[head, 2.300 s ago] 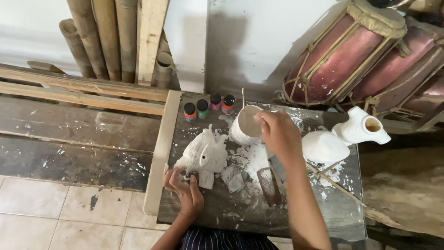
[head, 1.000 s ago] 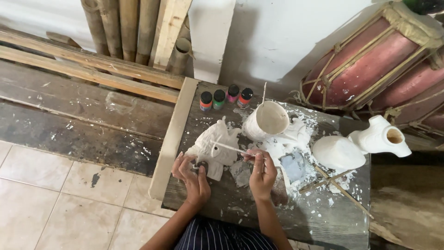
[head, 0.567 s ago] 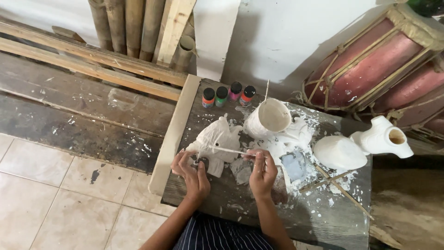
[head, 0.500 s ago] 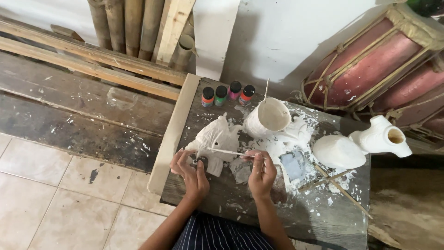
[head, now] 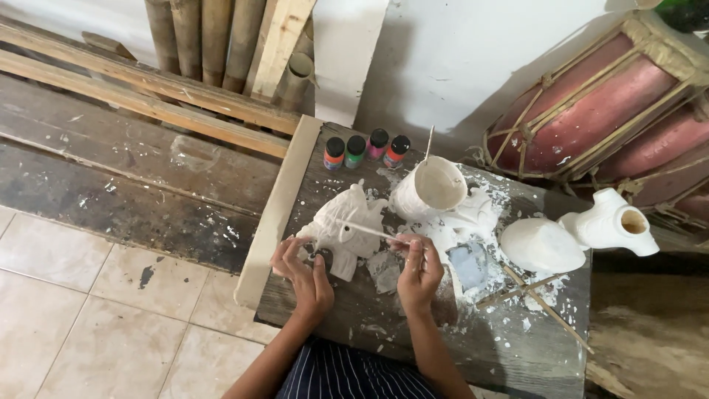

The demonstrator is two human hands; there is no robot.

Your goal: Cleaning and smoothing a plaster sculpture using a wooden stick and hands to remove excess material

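The fingers of the right hand (head: 419,267) are pinched around the near end of a thin brush (head: 367,231), whose pale shaft runs leftward so the tip lies on the white plaster figurine (head: 347,225). The left hand (head: 301,272) has its fingers curled against the figurine's lower left edge, bracing it where it lies on the dark, paint-spattered counter (head: 502,347), near its left side. The step in hand looks like coating or touching up the figurine with white; the next stroke seems to call for a light, steady drag along the surface while the left hand keeps the piece from sliding. Just beyond the figurine stands a white cup of paint (head: 436,188) with a stick in it, and behind that a row of four small paint bottles (head: 365,150) with coloured caps. To the right lie two more white plaster pieces (head: 580,236), loose sticks, and past the counter's edge large reddish drums (head: 598,111).
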